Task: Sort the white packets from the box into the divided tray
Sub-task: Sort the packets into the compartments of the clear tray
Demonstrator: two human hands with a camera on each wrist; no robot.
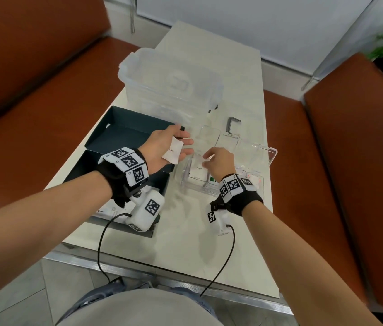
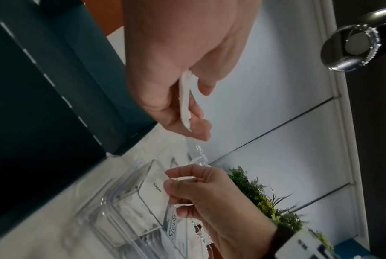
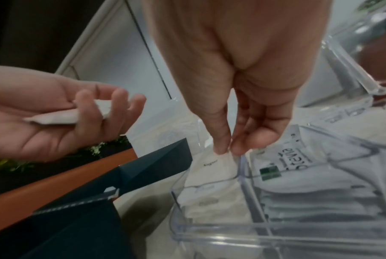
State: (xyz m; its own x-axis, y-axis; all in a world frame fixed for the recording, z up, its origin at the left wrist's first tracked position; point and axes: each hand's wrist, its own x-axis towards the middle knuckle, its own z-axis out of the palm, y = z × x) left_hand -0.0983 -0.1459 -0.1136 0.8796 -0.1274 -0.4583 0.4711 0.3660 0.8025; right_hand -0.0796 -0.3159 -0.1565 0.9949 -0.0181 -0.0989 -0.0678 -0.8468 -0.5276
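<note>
My left hand [image 1: 182, 143] is palm up over the edge of the dark box [image 1: 124, 130], with a white packet [image 1: 172, 152] lying across its fingers and one finger curled over it [image 3: 54, 118]. My right hand [image 1: 205, 158] reaches into the near left compartment of the clear divided tray [image 1: 268, 151]. Its thumb and forefinger pinch the top edge of a white packet marked Sugar [image 3: 211, 168], which stands upright in front of others. The compartment beside it holds packets marked Stevia [image 3: 293, 157].
A large clear lidded tub [image 1: 171, 78] stands behind the box. A grey bracket [image 1: 231, 124] lies behind the tray. The box's other half [image 1: 87, 170] lies near the front left edge under my left wrist. Orange-brown benches flank the white table [image 1: 185, 243].
</note>
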